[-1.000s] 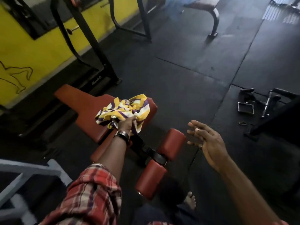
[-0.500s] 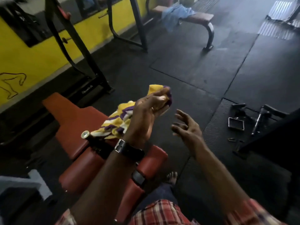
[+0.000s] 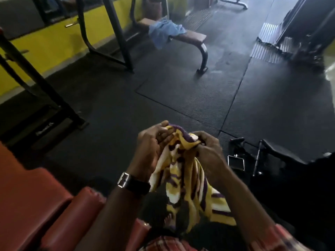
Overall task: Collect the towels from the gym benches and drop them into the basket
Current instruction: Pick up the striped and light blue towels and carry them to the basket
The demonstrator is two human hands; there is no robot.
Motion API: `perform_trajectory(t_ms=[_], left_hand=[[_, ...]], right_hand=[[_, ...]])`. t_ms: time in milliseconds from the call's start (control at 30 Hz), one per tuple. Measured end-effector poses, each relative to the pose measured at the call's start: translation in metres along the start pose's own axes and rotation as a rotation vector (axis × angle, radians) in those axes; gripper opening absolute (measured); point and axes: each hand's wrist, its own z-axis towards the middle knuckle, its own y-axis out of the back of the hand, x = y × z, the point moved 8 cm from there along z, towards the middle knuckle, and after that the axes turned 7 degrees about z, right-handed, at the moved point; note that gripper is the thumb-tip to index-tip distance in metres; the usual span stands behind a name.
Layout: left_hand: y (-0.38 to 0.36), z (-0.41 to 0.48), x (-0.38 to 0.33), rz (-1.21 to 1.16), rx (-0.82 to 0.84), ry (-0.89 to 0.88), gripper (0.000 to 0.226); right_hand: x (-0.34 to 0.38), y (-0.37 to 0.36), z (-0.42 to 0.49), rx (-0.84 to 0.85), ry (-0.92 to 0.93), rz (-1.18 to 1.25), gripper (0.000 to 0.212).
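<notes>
A yellow, white and purple striped towel [image 3: 188, 180] hangs in front of me, held at its top by both hands. My left hand [image 3: 150, 147] grips its left side, and my right hand [image 3: 208, 151] is closed on its upper right part. The towel's lower end dangles above my foot. A light blue towel [image 3: 164, 32] lies draped over a flat brown bench [image 3: 192, 36] farther back. The red padded bench [image 3: 27, 196] that I stand beside fills the lower left. No basket is in view.
Black rack frames [image 3: 117, 33] stand along the yellow wall [image 3: 45, 46] at the left. Metal cable handles and bars [image 3: 244, 156] lie on the black rubber floor at the right. Ridged metal plates [image 3: 270, 44] lie at the far right.
My left hand lifted the striped towel off the red bench and brought it in front of me. My right hand came in and closed on it. The view turned toward the far bench.
</notes>
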Motion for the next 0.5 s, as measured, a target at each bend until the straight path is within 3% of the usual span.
perform_trajectory(t_ms=[67, 167, 233, 300, 400, 500], left_hand=[[-0.010, 0.033, -0.005, 0.186, 0.023, -0.042, 0.035], [-0.026, 0.094, -0.011, 0.730, 0.148, -0.247, 0.058], [-0.045, 0.125, 0.000, 0.998, 0.260, -0.344, 0.085], [-0.069, 0.154, 0.011, 1.114, 0.316, -0.449, 0.100], [-0.101, 0.219, 0.013, 1.211, 0.231, -0.493, 0.088], [-0.124, 0.302, -0.008, 1.173, 0.096, -0.473, 0.020]], right_hand=[[0.012, 0.008, 0.031, -0.029, -0.013, 0.053, 0.033], [0.037, 0.024, 0.081, -0.051, 0.034, 0.181, 0.021], [0.052, 0.025, 0.114, 0.007, 0.022, 0.367, 0.015], [0.066, 0.023, 0.141, 0.100, -0.002, 0.524, 0.012], [0.086, 0.029, 0.202, 0.195, 0.000, 0.602, 0.014], [0.106, 0.050, 0.284, 0.169, 0.054, 0.584, 0.016]])
